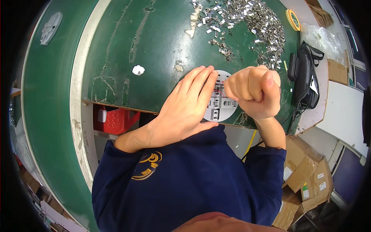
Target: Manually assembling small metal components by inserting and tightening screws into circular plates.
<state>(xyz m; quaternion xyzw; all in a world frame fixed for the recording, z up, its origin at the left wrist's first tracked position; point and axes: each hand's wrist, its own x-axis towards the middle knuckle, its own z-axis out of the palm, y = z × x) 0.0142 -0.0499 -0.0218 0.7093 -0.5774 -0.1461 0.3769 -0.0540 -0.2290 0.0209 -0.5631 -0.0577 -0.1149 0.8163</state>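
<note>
A round light-grey plastic plate with raised slots, dark parts and thin red and black wires lies at the table's near edge. Over its left side, my left hand rests flat, fingers stretched out and close together, the thumb by the near rim. My right hand is closed in a fist at the plate's right side, covering part of it. The inside of the fist is hidden, so I cannot make out whether it holds anything. Beyond the hands, a large pile of small metal clips spreads over the green table.
A green conveyor belt at left carries another grey part. A black bag, yellow tape roll and clear plastic bag are at right. Below are a red bin and cardboard boxes.
</note>
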